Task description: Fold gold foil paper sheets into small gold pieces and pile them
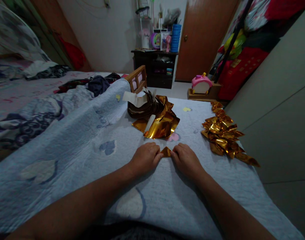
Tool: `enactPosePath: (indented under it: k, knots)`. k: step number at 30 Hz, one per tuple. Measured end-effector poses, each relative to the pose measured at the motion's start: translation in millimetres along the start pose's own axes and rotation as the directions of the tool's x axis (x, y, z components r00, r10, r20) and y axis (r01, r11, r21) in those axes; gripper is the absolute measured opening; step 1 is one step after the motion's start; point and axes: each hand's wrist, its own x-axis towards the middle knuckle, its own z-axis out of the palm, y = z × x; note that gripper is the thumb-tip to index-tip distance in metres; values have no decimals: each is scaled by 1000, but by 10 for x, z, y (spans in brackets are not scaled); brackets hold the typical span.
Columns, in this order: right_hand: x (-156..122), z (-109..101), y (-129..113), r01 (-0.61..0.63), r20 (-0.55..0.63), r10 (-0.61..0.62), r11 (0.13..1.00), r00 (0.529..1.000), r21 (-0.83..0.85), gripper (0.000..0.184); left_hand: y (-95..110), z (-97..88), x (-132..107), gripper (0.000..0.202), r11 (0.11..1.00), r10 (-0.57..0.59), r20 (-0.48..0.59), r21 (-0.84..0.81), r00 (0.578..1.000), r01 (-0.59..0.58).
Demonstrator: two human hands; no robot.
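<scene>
On the pale blue quilt (74, 140) my left hand (144, 158) and my right hand (186, 159) lie side by side, fingers curled. Between their fingertips both pinch a small folded piece of gold paper (166, 152), which rests on the quilt. Just beyond the hands lies a stack of flat gold paper sheets (158, 125), with a dark curled bundle wrapped in a white band (139, 103) behind it. To the right, near the quilt's edge, a pile of several folded gold pieces (223, 133) stretches away from me.
A small wooden chair back (137, 78) stands past the paper stack. Rumpled bedding and clothes (42, 96) cover the left. A grey wardrobe wall (274, 100) runs close along the right. A pink toy (201, 83), a dark cabinet (154, 66) and a brown door (202, 36) are farther off.
</scene>
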Motion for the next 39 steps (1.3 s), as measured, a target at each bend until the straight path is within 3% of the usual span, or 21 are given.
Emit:
enactPosePath:
  k: [10, 17, 27, 32, 36, 39]
  knots:
    - [3, 6, -23, -42, -23, 41, 998, 999, -54, 16, -16, -24, 1, 22, 998, -60, 5, 2, 998, 60]
    - [1, 23, -8, -25, -57, 23, 999, 998, -39, 16, -9, -17, 16, 11, 991, -60, -37, -122, 998, 55]
    - [3, 48, 24, 3, -59, -4, 1000, 998, -22, 15, 43, 35, 86, 22, 974, -120, -72, -204, 990, 103]
    - [-9, 81, 75, 31, -88, -24, 996, 996, 85, 16, 45, 0, 103, 21, 947, -88, -62, -314, 994, 64]
    - [-28, 88, 112, 70, -174, -32, 974, 984, 215, 3, 26, -3, 103, 23, 893, -71, -52, -449, 996, 40]
    - [-36, 67, 113, 127, -175, -83, 958, 981, 258, 8, 24, 7, 88, 22, 834, -67, -50, -551, 996, 29]
